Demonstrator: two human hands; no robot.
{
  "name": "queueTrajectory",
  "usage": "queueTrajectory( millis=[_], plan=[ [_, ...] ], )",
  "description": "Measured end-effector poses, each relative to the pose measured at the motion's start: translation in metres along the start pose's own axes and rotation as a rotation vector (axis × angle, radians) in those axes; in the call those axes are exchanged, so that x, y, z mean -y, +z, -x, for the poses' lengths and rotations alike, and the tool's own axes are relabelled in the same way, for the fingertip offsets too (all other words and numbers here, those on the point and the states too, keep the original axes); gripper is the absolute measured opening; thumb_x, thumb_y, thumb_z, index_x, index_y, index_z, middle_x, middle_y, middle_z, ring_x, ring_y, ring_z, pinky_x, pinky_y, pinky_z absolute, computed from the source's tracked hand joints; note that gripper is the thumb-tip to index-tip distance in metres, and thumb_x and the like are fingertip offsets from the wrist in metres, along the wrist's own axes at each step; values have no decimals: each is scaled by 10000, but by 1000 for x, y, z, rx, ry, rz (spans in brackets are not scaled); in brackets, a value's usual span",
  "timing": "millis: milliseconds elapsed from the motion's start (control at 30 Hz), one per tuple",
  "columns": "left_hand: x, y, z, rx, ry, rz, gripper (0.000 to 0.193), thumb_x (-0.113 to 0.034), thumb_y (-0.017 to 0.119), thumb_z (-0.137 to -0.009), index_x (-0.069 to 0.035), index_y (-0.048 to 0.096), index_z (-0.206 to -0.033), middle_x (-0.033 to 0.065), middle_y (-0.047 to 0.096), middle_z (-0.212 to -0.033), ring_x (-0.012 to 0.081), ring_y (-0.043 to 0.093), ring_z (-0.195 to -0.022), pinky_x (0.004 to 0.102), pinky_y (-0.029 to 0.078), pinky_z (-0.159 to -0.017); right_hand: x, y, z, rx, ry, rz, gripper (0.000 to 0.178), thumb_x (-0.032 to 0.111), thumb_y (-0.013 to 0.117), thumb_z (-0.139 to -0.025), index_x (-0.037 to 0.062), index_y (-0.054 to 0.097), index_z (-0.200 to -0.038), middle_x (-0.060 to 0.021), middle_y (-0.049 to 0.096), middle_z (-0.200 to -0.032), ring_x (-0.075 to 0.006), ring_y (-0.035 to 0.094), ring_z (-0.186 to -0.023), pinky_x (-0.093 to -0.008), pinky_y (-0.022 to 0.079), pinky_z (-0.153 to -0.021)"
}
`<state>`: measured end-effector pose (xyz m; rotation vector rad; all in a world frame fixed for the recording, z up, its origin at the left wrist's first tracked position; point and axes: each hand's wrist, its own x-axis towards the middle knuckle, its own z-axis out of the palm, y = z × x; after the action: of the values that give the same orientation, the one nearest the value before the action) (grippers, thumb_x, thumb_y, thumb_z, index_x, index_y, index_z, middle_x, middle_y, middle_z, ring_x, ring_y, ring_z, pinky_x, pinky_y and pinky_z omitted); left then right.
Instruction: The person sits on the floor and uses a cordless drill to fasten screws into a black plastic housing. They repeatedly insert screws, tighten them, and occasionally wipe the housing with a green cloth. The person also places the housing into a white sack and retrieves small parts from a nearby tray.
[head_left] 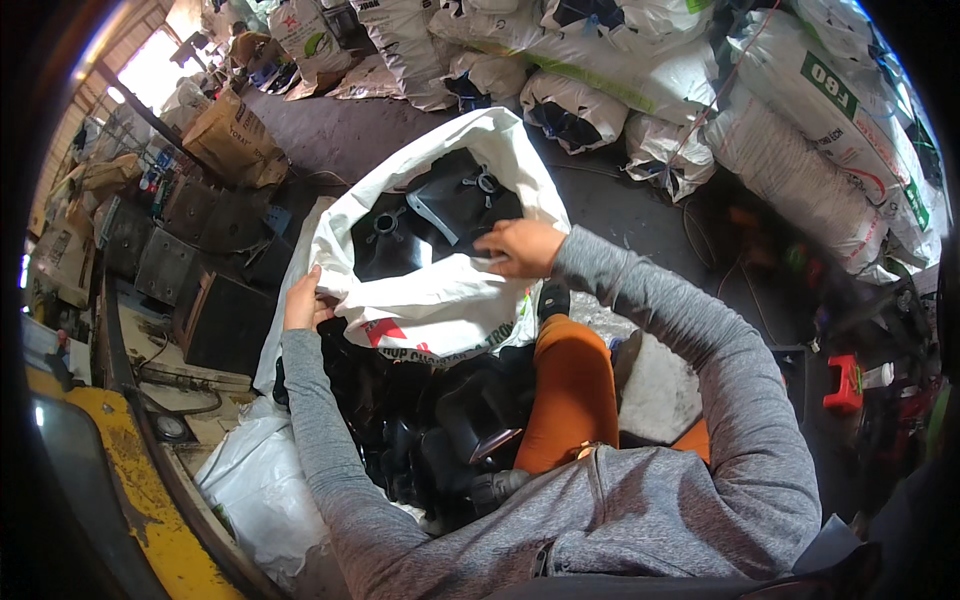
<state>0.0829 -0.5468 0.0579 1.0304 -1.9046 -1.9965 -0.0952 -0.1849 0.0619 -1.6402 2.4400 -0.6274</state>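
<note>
Grey jacket (670,500) nearest; left hand (304,298), right hand (522,248) gripping white sack (430,298); upward mouth's long axis diagonal

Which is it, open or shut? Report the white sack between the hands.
Open: the white sack gapes, black parts show inside, and the left hand holds its rim.

Grey long-sleeved top (660,510) (heathered), orange trousers (573,395)

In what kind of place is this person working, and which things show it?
Probably a small factory or workshop: bulging white sacks are piled up, shiny black parts lie in an open white sack, and a worn yellow frame, perhaps machinery, stands at the left.
</note>
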Motion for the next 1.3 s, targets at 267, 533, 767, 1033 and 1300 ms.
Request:
queueTrajectory(
  millis=[267, 533, 767, 1033, 1300],
  plan=[
    [-12, -50, -74, -316, 170, 886, 139, -241, 618, -854, -128, 563, -793, -26, 511, -580, 53, 420, -465, 222, 336, -387, 8, 10, 76, -415, 70, -122, 221, 79, 647, -740, 129, 611, -952, -66, 560, -864, -292, 598, -848, -411, 495, -709],
    [-75, 18, 40, -138, 1181, -1028, 681, -163, 763, -699, -88, 488, -1317, 147, 556, -1248, 299, 553, -1104, 416, 412, -937, 7, -19, 77, -869, -78, -35, 125, 268, 692, -777, 153, 733, -805, -63, 598, -1063, -293, 508, -1000, -434, 398, -849],
    [-29, 78, 116, 420, 687, -1570, 438, -257, 789, -675, -141, 691, -1087, 105, 668, -933, 281, 640, -941, 374, 458, -845, -39, -13, 46, -526, 549, -155, 475, 11, 544, -719, 193, 684, -1135, -215, 478, -1310, -356, 572, -1096, -366, 443, -983],
    [-4, 83, 109, 585, 476, -549, 423, -243, 659, -851, -34, 611, -1215, 70, 633, -1135, 160, 590, -1018, 327, 460, -874, -3, 22, 83, -744, 357, -146, 686, 245, 696, -792, 238, 402, -1412, -245, 153, -1508, -461, 348, -1292, -480, 347, -1061],
    [8, 178, 1, 583, 518, -1086, 478, -329, 641, -862, 20, 596, -1185, 183, 659, -1092, 251, 628, -928, 352, 464, -855, -5, 58, 308, -684, 702, -212, 555, 230, 663, -828, 170, 478, -1348, -184, 304, -1469, -369, 427, -1271, -417, 422, -1013]
  ],
)
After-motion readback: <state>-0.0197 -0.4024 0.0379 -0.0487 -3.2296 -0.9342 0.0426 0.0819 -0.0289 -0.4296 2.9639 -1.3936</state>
